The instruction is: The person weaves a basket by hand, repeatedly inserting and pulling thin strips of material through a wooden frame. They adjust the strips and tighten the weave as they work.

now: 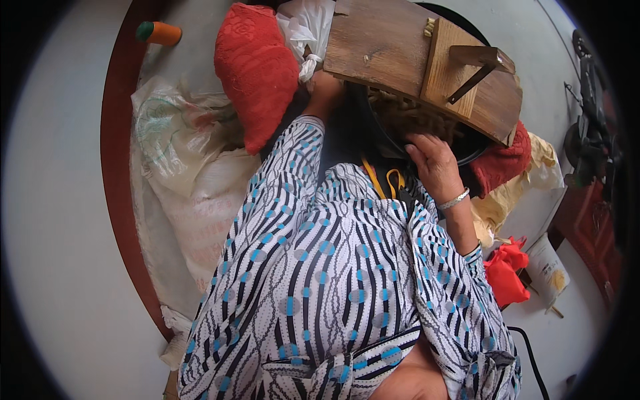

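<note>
A brown wooden board (383, 47) lies across a black round basin (380, 127) in front of me. A wooden block (448, 70) and a metal-braced wooden piece (483, 59) stand on the board. Light brown, knobbly pieces (427, 120) fill part of the basin under the board. My left hand (325, 92) is at the board's left end, beside a knotted white plastic bag (309, 65); its fingers are mostly hidden. At the basin's near rim, my right hand (435, 163) has its fingers curled together, the thumb close to them. Whatever they grip is too small to make out.
A red towel-like cloth (257, 73) bulges left of the board, another red cloth (505, 163) right of the basin. Sacks (193, 147) lie at the left, near an orange-and-green thread spool (160, 33). A red bag (507, 270) and dark machinery (587, 127) are at the right.
</note>
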A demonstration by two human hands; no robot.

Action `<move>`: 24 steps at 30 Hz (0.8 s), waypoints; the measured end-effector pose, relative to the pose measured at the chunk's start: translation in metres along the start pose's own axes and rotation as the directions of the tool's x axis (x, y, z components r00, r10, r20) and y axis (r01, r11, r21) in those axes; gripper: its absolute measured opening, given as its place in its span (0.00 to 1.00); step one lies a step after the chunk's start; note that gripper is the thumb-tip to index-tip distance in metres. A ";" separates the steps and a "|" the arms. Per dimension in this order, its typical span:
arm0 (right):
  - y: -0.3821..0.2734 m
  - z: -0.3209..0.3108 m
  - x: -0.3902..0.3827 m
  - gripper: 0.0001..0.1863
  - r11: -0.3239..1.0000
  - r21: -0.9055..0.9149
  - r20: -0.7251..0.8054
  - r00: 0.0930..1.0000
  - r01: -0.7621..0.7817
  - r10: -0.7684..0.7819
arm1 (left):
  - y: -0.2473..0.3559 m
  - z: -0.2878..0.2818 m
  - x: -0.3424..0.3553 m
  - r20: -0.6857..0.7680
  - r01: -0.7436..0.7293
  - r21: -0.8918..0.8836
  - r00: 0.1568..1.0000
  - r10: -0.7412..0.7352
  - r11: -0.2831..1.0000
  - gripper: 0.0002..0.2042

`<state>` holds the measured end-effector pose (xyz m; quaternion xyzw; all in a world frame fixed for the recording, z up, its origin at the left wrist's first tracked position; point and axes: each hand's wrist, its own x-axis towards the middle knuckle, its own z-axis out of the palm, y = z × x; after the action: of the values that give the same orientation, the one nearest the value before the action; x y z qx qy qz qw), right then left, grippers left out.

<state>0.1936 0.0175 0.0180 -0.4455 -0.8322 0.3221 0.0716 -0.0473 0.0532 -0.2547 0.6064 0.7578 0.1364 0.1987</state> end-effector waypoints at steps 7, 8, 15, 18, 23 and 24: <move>0.005 0.003 -0.004 0.08 0.999 0.040 -0.063 0.998 -0.001 0.003 | 0.016 -0.049 -0.010 0.019 -0.018 -0.152 1.000 0.021 0.988 0.08; 0.005 0.003 -0.004 0.08 0.999 0.043 -0.060 0.998 0.013 -0.011 | 0.021 -0.066 -0.020 -0.112 -0.100 -0.273 0.991 0.071 0.957 0.09; -0.016 -0.006 -0.014 0.15 0.962 0.240 -0.149 0.984 0.128 -0.094 | 0.090 -0.197 -0.103 0.185 0.121 -0.360 0.981 -0.057 0.925 0.10; -0.038 -0.015 -0.010 0.27 0.892 0.404 -0.138 0.977 0.204 -0.160 | 0.113 -0.263 -0.144 0.229 -0.041 -0.470 0.959 0.167 0.882 0.09; -0.055 -0.023 0.007 0.32 0.876 0.340 -0.137 0.939 0.343 -0.314 | 0.176 -0.326 -0.160 0.018 -0.416 -0.776 0.737 0.676 0.474 0.10; -0.054 -0.022 0.009 0.32 0.863 0.385 -0.180 0.944 0.326 -0.276 | 0.183 -0.326 -0.160 -0.043 -0.436 -0.816 0.701 0.712 0.380 0.10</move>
<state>0.1599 0.0136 0.0665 -0.3034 -0.7995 0.4471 0.2623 -0.0110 -0.0501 0.1369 0.6972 0.3136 0.4109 0.4967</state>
